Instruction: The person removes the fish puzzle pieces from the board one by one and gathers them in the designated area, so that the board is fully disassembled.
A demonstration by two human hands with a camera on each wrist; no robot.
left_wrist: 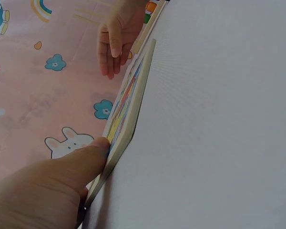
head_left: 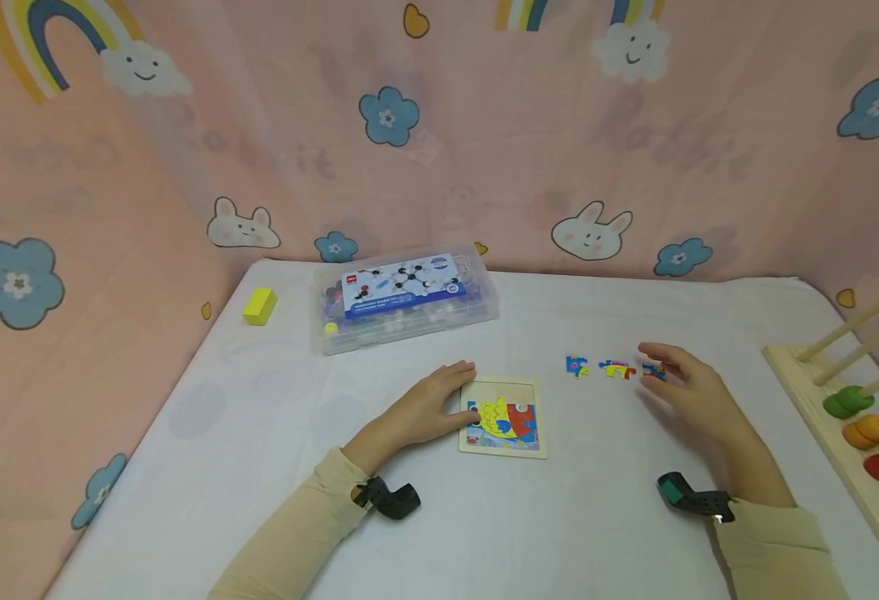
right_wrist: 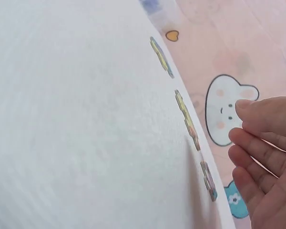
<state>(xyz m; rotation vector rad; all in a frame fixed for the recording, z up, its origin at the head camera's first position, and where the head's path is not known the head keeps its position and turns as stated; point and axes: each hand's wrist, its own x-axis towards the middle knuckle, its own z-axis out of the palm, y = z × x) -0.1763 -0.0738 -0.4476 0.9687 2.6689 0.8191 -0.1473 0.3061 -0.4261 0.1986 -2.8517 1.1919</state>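
Observation:
A small jigsaw puzzle in a pale wooden tray [head_left: 506, 388] lies flat, its picture partly filled in yellow, red and blue, with bare wood along the top. My left hand [head_left: 427, 408] holds this tray by its left side, thumb over the face and fingers at the upper left corner. Right of the tray, three loose puzzle pieces lie in a row: a blue one [head_left: 576, 366], a yellow-and-red one [head_left: 617, 369] and another blue one [head_left: 654, 371]. Over the last piece hovers my right hand [head_left: 697, 404], fingers loosely bent and holding nothing; the right wrist view shows it above the table.
A clear plastic box [head_left: 409, 287] with a molecule-model label stands at the back. Left of it is a yellow block [head_left: 260, 307]. A wooden peg rack [head_left: 821, 396] with coloured pieces stands at the right edge. Behind the table hangs a pink printed cloth [head_left: 469, 150].

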